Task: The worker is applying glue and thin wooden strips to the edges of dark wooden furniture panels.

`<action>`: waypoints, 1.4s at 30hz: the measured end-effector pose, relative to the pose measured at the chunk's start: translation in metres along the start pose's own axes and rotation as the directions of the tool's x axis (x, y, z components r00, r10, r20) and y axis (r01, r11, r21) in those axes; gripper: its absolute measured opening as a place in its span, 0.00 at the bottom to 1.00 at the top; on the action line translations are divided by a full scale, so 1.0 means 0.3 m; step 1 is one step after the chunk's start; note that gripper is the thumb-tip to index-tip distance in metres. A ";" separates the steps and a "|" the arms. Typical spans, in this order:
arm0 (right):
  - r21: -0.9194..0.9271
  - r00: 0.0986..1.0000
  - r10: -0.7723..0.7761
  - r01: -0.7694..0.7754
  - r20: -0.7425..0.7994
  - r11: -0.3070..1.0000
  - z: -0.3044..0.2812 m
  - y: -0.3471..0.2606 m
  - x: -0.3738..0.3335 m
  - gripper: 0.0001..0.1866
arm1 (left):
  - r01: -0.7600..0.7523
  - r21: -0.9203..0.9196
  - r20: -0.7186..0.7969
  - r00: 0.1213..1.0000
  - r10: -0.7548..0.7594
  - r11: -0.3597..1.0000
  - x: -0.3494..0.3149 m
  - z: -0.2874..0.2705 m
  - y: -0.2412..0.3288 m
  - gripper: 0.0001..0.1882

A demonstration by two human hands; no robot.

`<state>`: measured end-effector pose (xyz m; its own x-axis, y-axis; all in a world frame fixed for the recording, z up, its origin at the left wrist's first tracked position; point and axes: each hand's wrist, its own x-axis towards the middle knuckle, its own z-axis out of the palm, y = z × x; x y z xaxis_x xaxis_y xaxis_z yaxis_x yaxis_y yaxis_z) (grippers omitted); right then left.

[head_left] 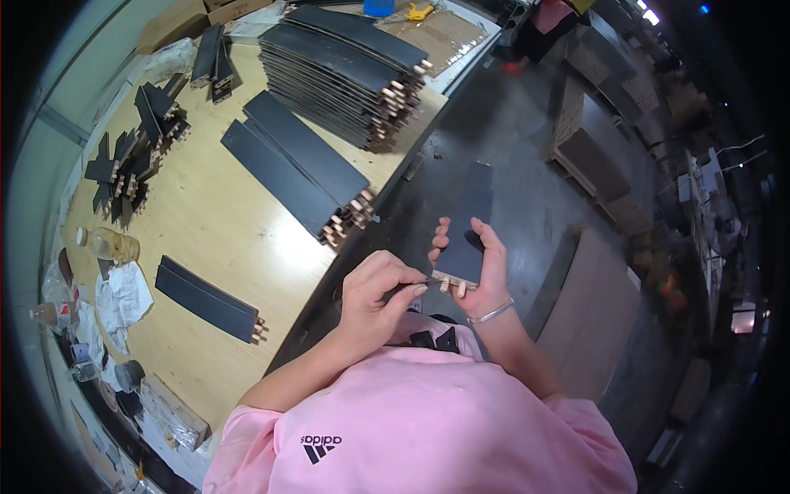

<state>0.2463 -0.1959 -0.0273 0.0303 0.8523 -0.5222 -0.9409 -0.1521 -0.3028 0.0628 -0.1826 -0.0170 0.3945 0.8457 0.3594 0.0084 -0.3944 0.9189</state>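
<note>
In front of my chest, my right hand [494, 276] grips a dark flat board [461, 253] near its lower end, fingers on one side and thumb on the other. Pale wooden dowels [453, 286] stick out of that end, which faces me. My left hand [380, 295] is closed in a pinch beside the doweled end. Between its thumb and forefinger is a thin dark item [434, 282] whose tip reaches the board's edge; its kind is too small to make out. The board's far end is blurred against the floor.
To the left is a pale wooden table [271, 239]. It carries a tall stack of dark boards [329, 78], smaller board piles [296, 169] [206, 298], crossed short pieces [123, 173], a bottle [113, 244] and crumpled white paper [122, 300]. Cardboard-coloured stacks [601, 148] stand at the right.
</note>
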 end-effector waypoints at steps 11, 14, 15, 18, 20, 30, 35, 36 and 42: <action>0.127 0.980 0.198 -0.197 -0.002 0.972 -0.170 -0.142 0.034 0.18 | 0.039 0.296 -0.138 0.990 0.002 0.954 -0.004 0.235 -0.018 0.06; 0.155 0.972 0.224 -0.210 -0.075 0.965 -0.183 -0.144 0.052 0.18 | 0.129 0.288 -0.278 0.960 -0.047 0.949 -0.028 0.283 -0.028 0.07; 0.154 0.969 0.235 -0.222 -0.072 0.963 -0.189 -0.149 0.057 0.18 | 0.135 0.343 -0.318 0.948 -0.020 0.929 -0.038 0.302 -0.015 0.08; 0.125 0.968 0.221 -0.206 -0.119 0.970 -0.205 -0.161 0.062 0.20 | 0.083 0.420 -0.330 0.942 0.067 0.904 -0.083 0.374 0.011 0.10; 0.083 0.968 0.210 -0.200 -0.135 0.976 -0.213 -0.161 0.058 0.22 | 0.069 0.416 -0.319 0.945 0.075 0.907 -0.089 0.422 0.026 0.11; 0.147 0.953 0.273 -0.253 -0.129 0.956 -0.252 -0.145 0.081 0.25 | 0.013 0.508 -0.326 0.929 0.178 0.862 -0.045 0.504 -0.022 0.12; 0.138 0.958 0.236 -0.214 -0.163 0.967 -0.267 -0.163 0.068 0.25 | -0.060 0.602 -0.277 0.920 0.279 0.796 -0.072 0.530 -0.058 0.12; 0.141 0.960 0.229 -0.206 -0.164 0.968 -0.273 -0.167 0.063 0.25 | -0.088 0.614 -0.237 0.927 0.290 0.784 -0.074 0.536 -0.056 0.13; 0.147 0.973 0.205 -0.189 -0.104 0.971 -0.290 -0.187 0.061 0.25 | -0.119 0.646 -0.239 0.906 0.348 0.754 -0.048 0.534 -0.054 0.12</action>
<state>0.3290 -0.2153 -0.0893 -0.1283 0.7461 -0.6534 -0.9689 -0.2348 -0.0779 0.2041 -0.2461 -0.0630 0.1407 0.7154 0.6844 0.5530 -0.6302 0.5450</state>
